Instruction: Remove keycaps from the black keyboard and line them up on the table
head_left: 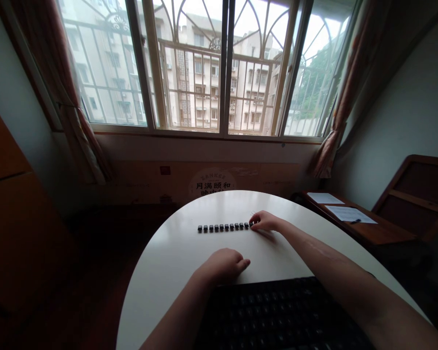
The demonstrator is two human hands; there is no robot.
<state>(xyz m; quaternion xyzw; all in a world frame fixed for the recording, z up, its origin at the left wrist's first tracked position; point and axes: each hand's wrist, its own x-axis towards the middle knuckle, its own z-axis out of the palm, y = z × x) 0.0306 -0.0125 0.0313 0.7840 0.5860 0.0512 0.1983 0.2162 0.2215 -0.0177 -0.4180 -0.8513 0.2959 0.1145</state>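
Right grip (264, 221): fingertips pinched together on the end piece (250, 225) - the right-hand end of the line.
Left grip (224, 264): fingers curled under, nothing showing in it, resting on the bench (168, 262) just beyond the keyboard (277, 316).
Row of small black pieces (223, 227): one straight line across mid-bench - well apart from the left grip.

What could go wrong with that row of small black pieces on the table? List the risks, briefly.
1. The right hand sits at the right end of the row of small black square pieces; a nudge might knock the closely spaced line crooked.
2. The left hand rests by the black keyboard on the white round table; sweeping it forward could scatter the pieces.
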